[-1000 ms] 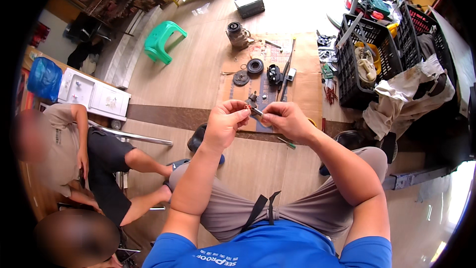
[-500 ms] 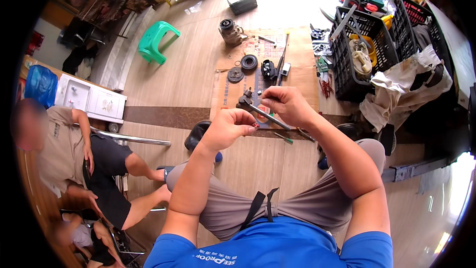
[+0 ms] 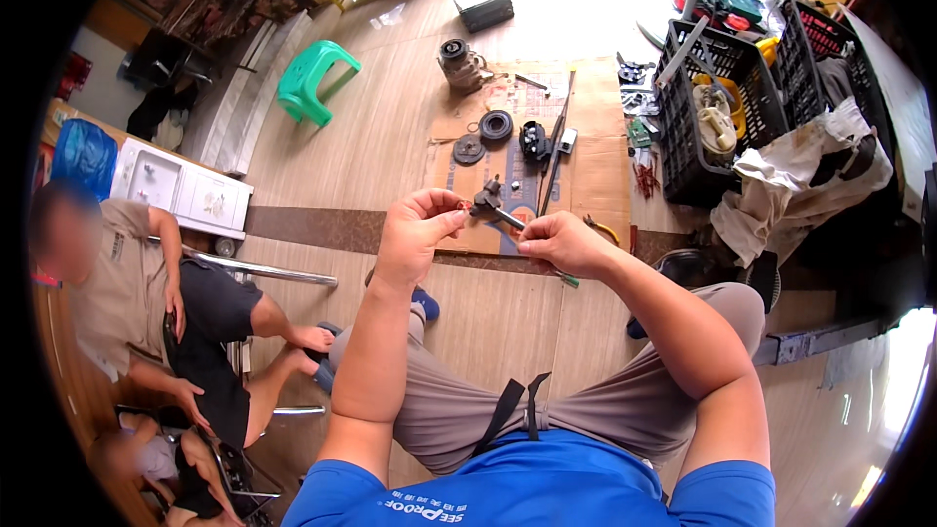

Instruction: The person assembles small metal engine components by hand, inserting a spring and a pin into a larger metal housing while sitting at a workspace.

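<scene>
In the head view, my left hand (image 3: 420, 239) is closed on a small reddish piece (image 3: 463, 206) between thumb and fingertips. My right hand (image 3: 561, 244) has its fingertips pinched over the end of a metal shaft with a bracketed head (image 3: 488, 196); whether it grips the shaft or something smaller is unclear. Beyond them, a cardboard sheet (image 3: 595, 166) bears a dark ring (image 3: 496, 125), a round plate (image 3: 468, 148), a black component (image 3: 534, 141), a cast metal housing (image 3: 462, 68) and long rods. Yellow-handled pliers (image 3: 605, 230) are right of my right hand.
A seated person (image 3: 117, 312) is at my left, another (image 3: 161, 468) lower left. A green stool (image 3: 317, 83) stands beyond, near a white cabinet (image 3: 181, 190). Black crates (image 3: 717, 156) with tools and rags line the right, and a metal box (image 3: 484, 6) sits farther back.
Since half a second ago my left hand has risen up and leftward with the reddish piece. My right hand has dropped toward the shaft's end; both hands are again near the shaft.
</scene>
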Demonstrator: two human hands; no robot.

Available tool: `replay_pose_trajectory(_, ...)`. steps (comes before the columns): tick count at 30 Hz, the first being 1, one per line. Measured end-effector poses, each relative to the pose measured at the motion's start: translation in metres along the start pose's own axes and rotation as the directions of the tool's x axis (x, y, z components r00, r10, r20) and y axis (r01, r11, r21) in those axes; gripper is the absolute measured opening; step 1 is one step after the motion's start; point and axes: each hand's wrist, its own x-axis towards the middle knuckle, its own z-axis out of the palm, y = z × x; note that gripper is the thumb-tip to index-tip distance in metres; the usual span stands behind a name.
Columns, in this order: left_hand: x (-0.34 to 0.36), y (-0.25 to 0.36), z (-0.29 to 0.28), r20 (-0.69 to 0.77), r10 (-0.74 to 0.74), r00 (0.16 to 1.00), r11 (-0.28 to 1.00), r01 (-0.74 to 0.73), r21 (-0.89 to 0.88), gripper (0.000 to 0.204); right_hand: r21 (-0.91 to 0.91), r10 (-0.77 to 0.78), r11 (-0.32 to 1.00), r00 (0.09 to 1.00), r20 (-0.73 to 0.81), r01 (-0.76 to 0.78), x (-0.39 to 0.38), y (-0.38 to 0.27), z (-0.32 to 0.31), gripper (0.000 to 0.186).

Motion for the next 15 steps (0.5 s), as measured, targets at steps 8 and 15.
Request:
replay_pose_trajectory(8, -0.007, -0.003, 0.011, 0.061, -0.037, 0.997, 0.986, 0.027, 0.164, 0.011, -0.163, -0.133, 0.98, 0.987, -0.086, 0.118, -0.009, -0.032, 0.007, 0.039)
replay_pose_trajectory(15, -0.011, -0.01, 0.022, 0.057, -0.047, 0.997, 0.993, 0.041, 0.115, 0.011, 0.258, -0.252, 0.938, 0.966, 0.047, 0.232, -0.007, -0.029, 0.033, 0.038)
